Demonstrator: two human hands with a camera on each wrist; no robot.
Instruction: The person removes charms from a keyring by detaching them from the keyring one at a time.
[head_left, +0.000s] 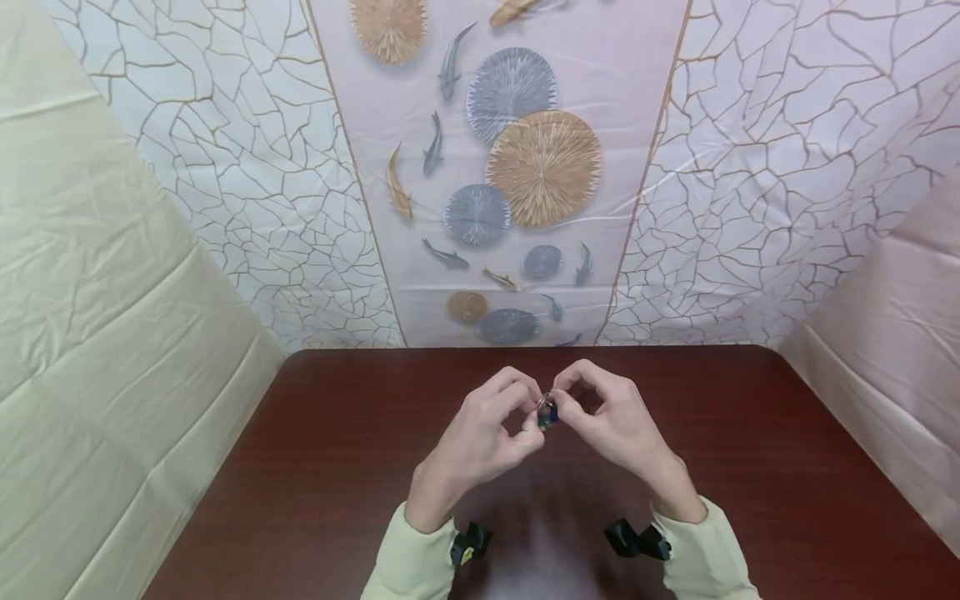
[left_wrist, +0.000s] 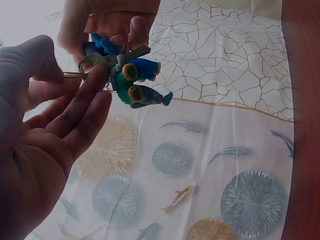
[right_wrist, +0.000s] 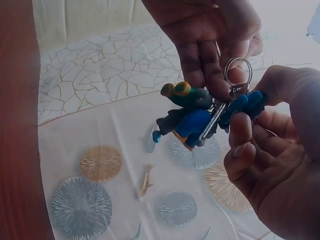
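A small bunch of keys with a rubbery figure charm is held above the table between both hands. My left hand (head_left: 483,429) pinches thin silver metal by the key ring (right_wrist: 238,59), its thumb and index finger together; whether that is the ring or a key I cannot tell. The right hand (head_left: 618,421) grips the blue end of the charm (right_wrist: 192,122), which is blue, green and dark grey with orange-rimmed parts. Silver keys (right_wrist: 214,120) lie against the charm. In the left wrist view, a key (left_wrist: 140,53) sticks out over the charm's green part.
Beneath the hands is a dark red-brown table (head_left: 337,467). A patterned cloth (head_left: 525,275) with fish and round leaf shapes hangs behind it, and pale cloth (head_left: 135,333) stands along the sides. Black wrist cameras (head_left: 637,540) sit at both cuffs.
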